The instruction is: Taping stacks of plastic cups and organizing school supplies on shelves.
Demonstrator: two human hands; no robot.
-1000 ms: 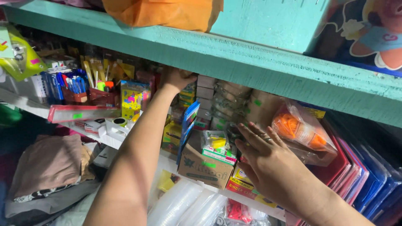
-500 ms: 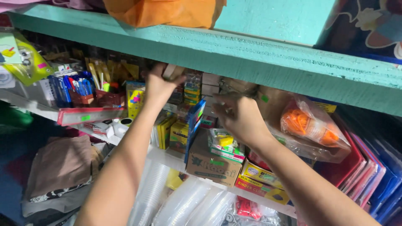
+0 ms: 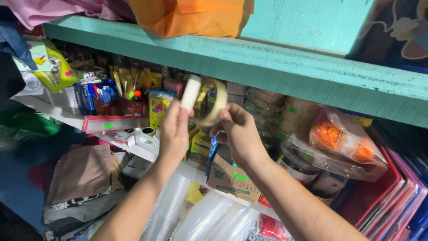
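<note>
My left hand [image 3: 174,131] holds a white roll of tape [image 3: 191,93] edge-on between thumb and fingers. My right hand [image 3: 236,134] grips a clear yellowish roll of tape [image 3: 212,101] right beside it, the two rolls almost touching. Both hands are raised in front of a crowded stationery shelf [image 3: 147,154], just under a teal wooden shelf board [image 3: 267,67].
The shelf holds pens in red cups [image 3: 100,96], a red ruler pack [image 3: 113,123], a brown cardboard box [image 3: 229,178], small coloured boxes and a bag of orange items [image 3: 339,143]. Red and blue folders [image 3: 392,192] stand at right. Stacked clear plastic cups [image 3: 200,218] and folded cloths [image 3: 82,174] lie below.
Both hands have come out from deep in the shelf toward me. The left hand now holds a white tape roll and the right hand a clear one. The view shifted slightly left.
</note>
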